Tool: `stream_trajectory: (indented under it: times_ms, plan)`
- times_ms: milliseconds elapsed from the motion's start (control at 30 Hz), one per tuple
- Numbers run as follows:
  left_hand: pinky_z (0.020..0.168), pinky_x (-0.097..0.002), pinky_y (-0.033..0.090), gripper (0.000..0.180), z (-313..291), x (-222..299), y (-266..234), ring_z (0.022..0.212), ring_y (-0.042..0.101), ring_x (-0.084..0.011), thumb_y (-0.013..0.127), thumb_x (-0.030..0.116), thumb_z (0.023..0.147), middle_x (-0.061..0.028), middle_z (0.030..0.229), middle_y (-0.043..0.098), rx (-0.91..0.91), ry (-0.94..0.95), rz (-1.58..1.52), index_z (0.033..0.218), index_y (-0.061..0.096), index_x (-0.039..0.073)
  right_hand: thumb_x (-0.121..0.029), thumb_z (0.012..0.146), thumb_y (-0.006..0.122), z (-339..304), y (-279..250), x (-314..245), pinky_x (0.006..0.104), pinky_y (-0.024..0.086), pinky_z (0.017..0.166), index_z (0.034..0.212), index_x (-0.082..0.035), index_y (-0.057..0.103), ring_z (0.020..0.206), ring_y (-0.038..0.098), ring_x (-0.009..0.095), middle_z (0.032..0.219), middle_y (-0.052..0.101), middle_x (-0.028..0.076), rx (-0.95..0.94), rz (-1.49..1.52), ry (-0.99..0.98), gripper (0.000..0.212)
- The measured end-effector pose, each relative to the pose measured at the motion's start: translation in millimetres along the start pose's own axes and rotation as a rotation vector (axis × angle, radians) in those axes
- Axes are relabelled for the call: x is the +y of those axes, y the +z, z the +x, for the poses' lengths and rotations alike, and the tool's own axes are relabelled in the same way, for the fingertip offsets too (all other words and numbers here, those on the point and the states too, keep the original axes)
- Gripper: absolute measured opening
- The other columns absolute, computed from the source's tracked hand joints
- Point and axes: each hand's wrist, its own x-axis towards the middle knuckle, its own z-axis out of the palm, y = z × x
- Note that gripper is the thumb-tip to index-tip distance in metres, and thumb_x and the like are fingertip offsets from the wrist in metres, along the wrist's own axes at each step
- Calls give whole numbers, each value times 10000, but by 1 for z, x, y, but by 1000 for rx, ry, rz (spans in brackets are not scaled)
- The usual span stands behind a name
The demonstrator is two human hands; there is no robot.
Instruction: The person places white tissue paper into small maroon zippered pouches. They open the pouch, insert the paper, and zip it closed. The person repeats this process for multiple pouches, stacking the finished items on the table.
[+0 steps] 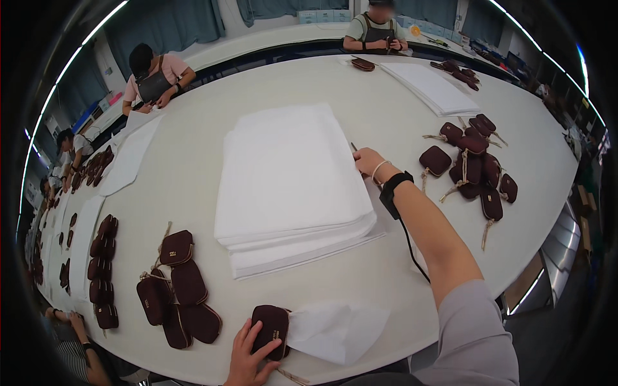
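Under left hand (247, 352), rounded pouch (273, 320)

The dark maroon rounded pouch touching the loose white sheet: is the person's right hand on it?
No, the left hand rests on that pouch.

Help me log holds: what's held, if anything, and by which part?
The left grip appears to steady a brown pouch by its left edge and front; the right grip seems to hold a thin tool, held part hidden.
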Motion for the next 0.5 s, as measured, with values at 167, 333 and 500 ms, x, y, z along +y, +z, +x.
stream_trajectory:
  times_ms: [167, 333, 500]
  plan:
    - [1152, -560, 298, 501, 6, 3, 3, 1457, 311, -481, 807, 303, 756, -228, 1551, 397, 22, 6, -21, 1234, 713, 188, -201, 900, 668, -25, -19, 19, 450, 530, 946, 1251, -158, 666, 1204, 569, 322, 1246, 555, 157, 181, -738, -240, 353]
    - [1140, -573, 319, 515, -1, 2, 1, 1437, 341, -475, 812, 346, 771, -197, 1545, 420, 54, -8, -18, 1261, 711, 227, -357, 915, 688, -39, -21, 14, 487, 516, 993, 1282, -103, 604, 1264, 519, 339, 1277, 554, 153, 456, -743, 88, 454]
    - [1143, -530, 331, 927, 14, 1, -2, 1450, 348, -435, 886, 455, 672, -209, 1568, 380, 65, 77, -52, 1449, 519, 105, -128, 969, 536, -20, -48, 66, 466, 580, 851, 1064, -40, 682, 1029, 690, 403, 1060, 709, 218, 418, -955, -53, 195]
